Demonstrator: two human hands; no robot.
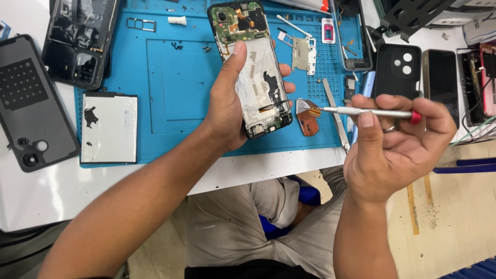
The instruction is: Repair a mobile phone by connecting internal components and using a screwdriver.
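We see two bare hands above a blue work mat [170, 82] on a white table [268, 170]. Our left hand [227, 103] holds an opened phone [256, 67] with its back off, lifted just over the mat, thumb pressed along its left edge and fingers curled around the right edge. Our right hand [398, 139] has closed its thumb and fingers around a slim screwdriver [369, 111] with a red end cap, lying almost level, tip pointing left toward the phone's lower corner.

To work well here, we judge the phone should stay tilted and steady while the tip lines up squarely (a slip could scratch the exposed board).

Around us: a white battery [109, 127] lies on the mat's left edge, black back covers [31, 98] sit farther left, tweezers [336, 116] and a small metal plate [304, 53] rest near the tool, and tiny loose screws [177, 46] dot the mat, crowding the working space.
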